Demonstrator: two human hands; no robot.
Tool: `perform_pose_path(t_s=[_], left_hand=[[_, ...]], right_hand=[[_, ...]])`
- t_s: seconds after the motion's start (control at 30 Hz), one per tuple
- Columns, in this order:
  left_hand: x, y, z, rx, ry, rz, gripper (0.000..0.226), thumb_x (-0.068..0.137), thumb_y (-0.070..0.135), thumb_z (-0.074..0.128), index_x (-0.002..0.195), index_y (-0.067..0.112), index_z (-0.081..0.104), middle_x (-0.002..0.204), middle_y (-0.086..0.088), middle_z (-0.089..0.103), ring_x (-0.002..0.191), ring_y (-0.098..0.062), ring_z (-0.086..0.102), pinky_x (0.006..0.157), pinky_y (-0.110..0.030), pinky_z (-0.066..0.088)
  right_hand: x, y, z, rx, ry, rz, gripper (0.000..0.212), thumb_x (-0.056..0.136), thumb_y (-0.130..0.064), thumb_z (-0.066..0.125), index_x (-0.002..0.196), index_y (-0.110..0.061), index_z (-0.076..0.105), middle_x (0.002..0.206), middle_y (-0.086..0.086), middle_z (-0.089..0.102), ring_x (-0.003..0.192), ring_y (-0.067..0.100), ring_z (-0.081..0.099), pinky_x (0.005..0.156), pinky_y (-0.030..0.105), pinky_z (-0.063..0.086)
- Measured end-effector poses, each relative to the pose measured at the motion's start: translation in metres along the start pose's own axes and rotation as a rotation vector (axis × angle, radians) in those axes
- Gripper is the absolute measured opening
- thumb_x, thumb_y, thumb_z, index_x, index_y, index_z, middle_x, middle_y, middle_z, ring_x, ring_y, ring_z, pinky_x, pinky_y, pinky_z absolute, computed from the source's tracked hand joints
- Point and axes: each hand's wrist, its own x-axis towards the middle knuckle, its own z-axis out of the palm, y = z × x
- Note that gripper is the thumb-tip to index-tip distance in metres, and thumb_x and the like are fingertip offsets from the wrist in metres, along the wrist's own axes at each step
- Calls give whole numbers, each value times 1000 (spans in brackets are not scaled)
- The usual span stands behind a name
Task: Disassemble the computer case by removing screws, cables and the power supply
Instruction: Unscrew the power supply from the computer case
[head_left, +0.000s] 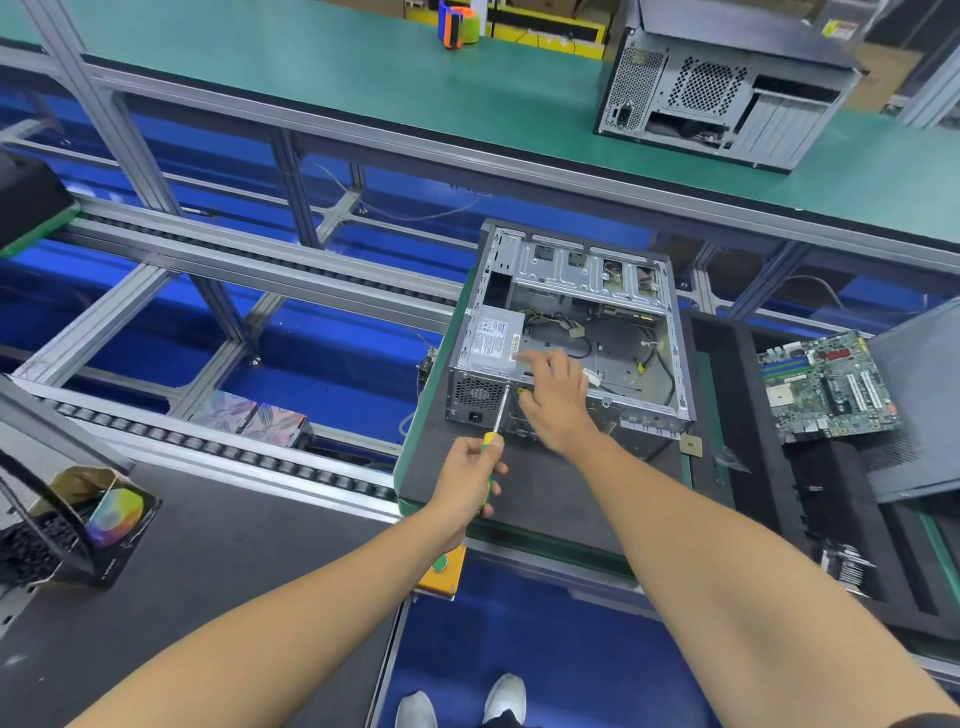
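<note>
Two bare hands work at an opened computer case lying on its side on a dark foam pad at the near edge of the table, its side panel off and its bare metal interior facing up. A silver power supply with a white label sits in the case's near-left corner, its vent grille and mains socket showing through the rear wall; black and yellow cables trail from it across the floor of the case. The left hand is curled tight round the yellow-and-green handle of a screwdriver, whose shaft angles up to the rear wall just beside the power supply; the tip appears to meet a screw there, though the spot is too small to tell. The right hand rests with straight, spread fingers on the top edge of the case, fingertips touching the power supply. A loose motherboard lies on the pad toward the table's right edge. A second closed case stands on the green bench beyond.
</note>
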Motion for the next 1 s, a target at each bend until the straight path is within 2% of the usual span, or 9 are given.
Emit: perform_pose_path(t_s=[0.07, 0.13, 0.23, 0.3, 0.43, 0.57, 0.7, 0.87, 1.0], left_hand=[[-1, 0, 1, -7, 4, 10, 32, 100, 45, 61, 114, 18, 51, 93, -3, 65, 54, -6, 51, 43, -23, 38], [0, -1, 0, -16, 5, 18, 32, 100, 45, 61, 113, 17, 51, 94, -3, 65, 53, -6, 52, 43, -23, 38], [0, -1, -1, -11, 6, 27, 31, 101, 44, 60, 113, 17, 51, 92, -4, 66, 53, -6, 53, 43, -23, 39], [0, 0, -2, -2, 10, 35, 30, 101, 44, 60, 112, 16, 52, 90, -4, 67, 53, -6, 53, 43, -23, 40], [-4, 3, -4, -13, 14, 43, 33, 101, 44, 60, 109, 13, 53, 89, -4, 67, 58, -9, 56, 43, -25, 42], [-6, 4, -5, -68, 14, 24, 36, 101, 42, 62, 111, 9, 55, 102, -6, 66, 67, -12, 61, 47, -26, 48], [-5, 9, -8, -81, -24, 2, 40, 103, 43, 57, 112, 4, 60, 96, -6, 64, 73, -16, 59, 55, -27, 56], [-7, 15, -8, -151, -74, -116, 40, 109, 44, 41, 109, 12, 66, 87, -3, 67, 63, -13, 55, 50, -26, 47], [-6, 16, -9, -94, -38, -51, 32, 105, 39, 56, 118, 11, 50, 94, -7, 62, 61, -14, 54, 45, -25, 42]], right_hand=[[-19, -5, 8, 163, 132, 24, 28, 83, -14, 48, 110, -22, 50, 104, -3, 45, 96, 21, 38, 84, 38, 34], [-34, -17, 18, 474, 130, 181, 9, 88, -12, 45, 95, -16, 50, 92, 3, 56, 87, 25, 50, 75, 39, 41], [-38, -38, 33, 909, 130, 663, 30, 100, -12, 39, 90, -2, 66, 83, 14, 71, 74, 27, 65, 67, 36, 51], [-32, -50, 36, 1150, 66, 971, 38, 102, -19, 37, 93, -2, 70, 88, 18, 73, 76, 29, 68, 70, 37, 56], [-8, -64, 30, 1600, -27, 1135, 40, 104, -22, 32, 105, -3, 68, 98, 17, 72, 81, 25, 69, 70, 31, 52], [5, -64, 22, 1685, -32, 1151, 46, 108, -26, 27, 100, -1, 66, 104, 15, 72, 87, 24, 70, 74, 30, 52], [8, -61, 19, 1621, -33, 1160, 46, 107, -30, 30, 96, -4, 66, 97, 12, 73, 79, 22, 70, 68, 30, 51], [9, -63, 25, 1601, 52, 1219, 42, 103, -28, 39, 91, -3, 71, 81, 10, 77, 69, 20, 73, 61, 26, 51], [7, -61, 27, 1616, 73, 1196, 40, 102, -26, 40, 92, -3, 71, 85, 12, 77, 74, 21, 73, 65, 27, 53]])
